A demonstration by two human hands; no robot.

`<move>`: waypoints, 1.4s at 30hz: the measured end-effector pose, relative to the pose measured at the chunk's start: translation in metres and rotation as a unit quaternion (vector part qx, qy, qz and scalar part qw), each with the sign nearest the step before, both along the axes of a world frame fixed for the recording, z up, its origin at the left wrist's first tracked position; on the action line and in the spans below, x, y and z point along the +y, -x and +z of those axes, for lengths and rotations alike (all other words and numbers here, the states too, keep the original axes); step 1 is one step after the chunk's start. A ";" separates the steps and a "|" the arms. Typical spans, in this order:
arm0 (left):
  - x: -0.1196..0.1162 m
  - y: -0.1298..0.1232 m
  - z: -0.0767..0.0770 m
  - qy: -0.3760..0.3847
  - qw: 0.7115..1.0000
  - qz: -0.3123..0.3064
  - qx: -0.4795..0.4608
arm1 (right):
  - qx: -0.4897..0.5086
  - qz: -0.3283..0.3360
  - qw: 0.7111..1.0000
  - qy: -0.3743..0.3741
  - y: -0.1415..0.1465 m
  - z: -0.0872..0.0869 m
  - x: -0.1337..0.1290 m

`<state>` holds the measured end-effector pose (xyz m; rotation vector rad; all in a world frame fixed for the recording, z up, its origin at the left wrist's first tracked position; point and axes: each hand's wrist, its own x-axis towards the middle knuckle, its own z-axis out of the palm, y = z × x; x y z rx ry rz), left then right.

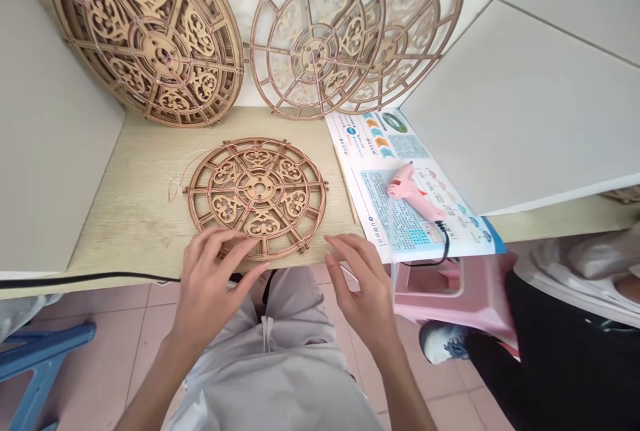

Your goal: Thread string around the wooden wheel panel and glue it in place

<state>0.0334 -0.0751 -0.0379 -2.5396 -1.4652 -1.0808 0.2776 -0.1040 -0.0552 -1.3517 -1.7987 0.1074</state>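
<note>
Brown wooden wheel (260,199) flat on the table (135,204), round, without a long axis, just beyond left hand (210,291) and right hand (367,291). Left nearer, fingers and thumb parted over its near rim, contact unclear. Right just off the near right edge, spread and empty. Pink glue gun (420,201) farther right on printed paper (400,237)
</note>
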 end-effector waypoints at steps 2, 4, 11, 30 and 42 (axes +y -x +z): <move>0.003 -0.004 -0.007 0.014 1.000 0.017 0.011 | -0.043 0.011 0.999 0.009 0.003 -0.006 0.001; 0.003 -0.003 -0.011 0.029 0.999 0.026 0.013 | -0.075 0.018 0.997 0.024 0.009 -0.011 0.000; 0.005 0.012 -0.003 0.115 0.993 -0.025 -0.015 | -0.095 0.012 0.995 0.032 0.033 -0.026 -0.013; 0.039 0.016 0.033 0.200 0.979 -0.043 -0.008 | -0.058 -0.026 0.998 0.022 0.035 -0.033 -0.006; 0.010 -0.007 0.013 0.162 0.977 0.131 0.055 | -0.061 -0.026 0.998 0.006 0.036 -0.037 -0.004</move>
